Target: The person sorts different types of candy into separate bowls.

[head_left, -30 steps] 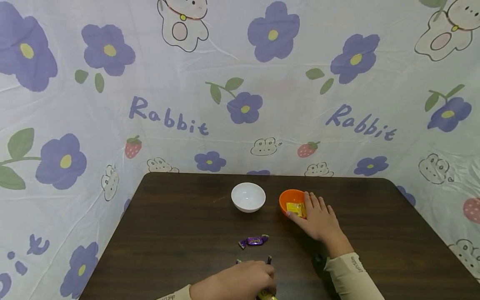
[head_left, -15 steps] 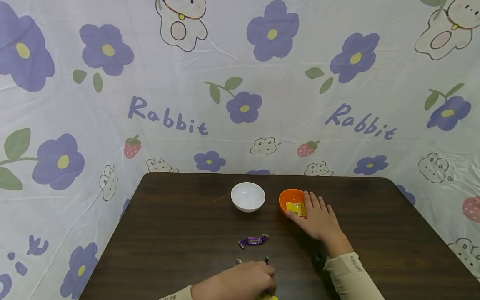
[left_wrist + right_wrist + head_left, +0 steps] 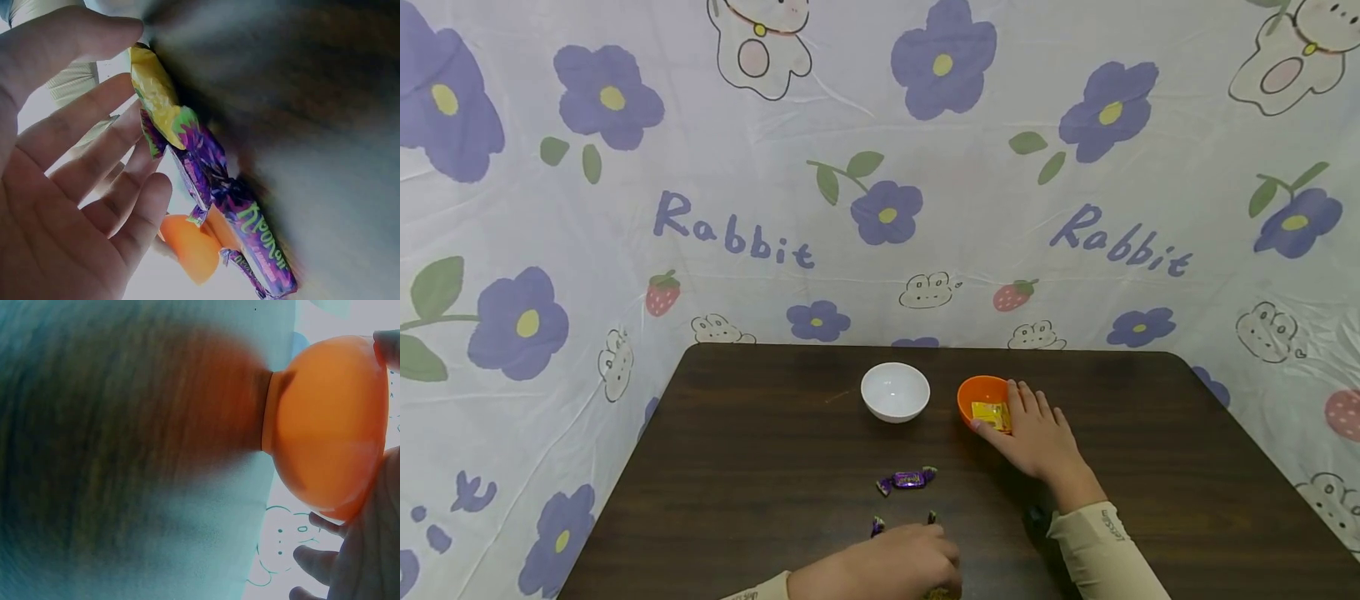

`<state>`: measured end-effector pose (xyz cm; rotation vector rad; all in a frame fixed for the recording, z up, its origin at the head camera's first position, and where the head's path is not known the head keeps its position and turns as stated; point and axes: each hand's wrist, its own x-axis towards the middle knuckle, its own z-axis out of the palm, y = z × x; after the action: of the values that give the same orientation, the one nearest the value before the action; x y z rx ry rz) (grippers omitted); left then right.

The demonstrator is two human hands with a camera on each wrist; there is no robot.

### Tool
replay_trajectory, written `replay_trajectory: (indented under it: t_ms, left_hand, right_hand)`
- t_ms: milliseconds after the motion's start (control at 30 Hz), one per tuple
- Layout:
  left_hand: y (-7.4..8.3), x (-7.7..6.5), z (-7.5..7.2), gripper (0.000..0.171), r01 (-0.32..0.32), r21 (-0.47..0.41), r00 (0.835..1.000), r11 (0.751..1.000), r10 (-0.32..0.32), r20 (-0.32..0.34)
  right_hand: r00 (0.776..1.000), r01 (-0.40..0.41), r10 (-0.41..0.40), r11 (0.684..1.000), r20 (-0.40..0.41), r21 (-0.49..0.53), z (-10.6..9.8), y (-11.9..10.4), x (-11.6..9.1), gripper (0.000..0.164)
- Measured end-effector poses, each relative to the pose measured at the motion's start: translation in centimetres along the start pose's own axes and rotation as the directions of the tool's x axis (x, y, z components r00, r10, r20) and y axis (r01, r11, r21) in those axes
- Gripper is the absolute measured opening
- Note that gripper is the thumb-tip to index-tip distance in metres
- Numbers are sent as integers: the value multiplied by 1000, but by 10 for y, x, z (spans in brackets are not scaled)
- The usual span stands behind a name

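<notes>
At the near edge of the head view, my left hand [image 3: 887, 562] has its thumb and index finger on either side of one end of a yellow-wrapped candy [image 3: 153, 87]. In the left wrist view, purple candies [image 3: 259, 237] lie just beyond it. One purple twist-wrapped candy [image 3: 910, 480] rests in front of that hand; another wrapper end [image 3: 877, 526] pokes out beside the knuckles. My right hand [image 3: 1041, 437] holds the orange bowl [image 3: 331, 425] by its side, thumb at the near rim. Yellow wrapped pieces [image 3: 990, 414] lie inside this bowl.
A white bowl [image 3: 895, 392] stands left of the orange one, near the back of the dark wooden table [image 3: 737, 467]. Behind the table hangs a white cloth [image 3: 970, 208] printed with flowers and rabbits. A small dark object [image 3: 1037, 518] sits beneath my right wrist.
My left hand has shifted slightly to the right, and more of the purple wrapper end beside it shows. The right hand and both bowls have stayed in place.
</notes>
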<state>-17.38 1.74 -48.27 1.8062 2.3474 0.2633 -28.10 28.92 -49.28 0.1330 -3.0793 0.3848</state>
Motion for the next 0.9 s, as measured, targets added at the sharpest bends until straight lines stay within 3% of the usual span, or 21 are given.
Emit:
replay_trajectory:
  t_ms: [200, 433, 633, 900]
  left_hand:
    - [2, 4, 0, 16, -25, 29, 1000, 999, 25, 10]
    - [1, 5, 1, 17, -56, -8, 998, 998, 57, 5]
    - [2, 6, -2, 23, -38, -54, 999, 998, 37, -12]
    - [7, 4, -5, 21, -8, -48, 998, 999, 5, -59]
  right_hand:
    - [1000, 0, 1, 1000, -8, 17, 0, 0, 0, 112]
    - [1000, -6, 6, 1000, 1, 23, -1, 0, -1, 112]
    - [1000, 0, 0, 1000, 0, -2, -3, -2, -1, 110]
    - [1000, -6, 6, 1000, 22, -3, 1, 2, 2, 113]
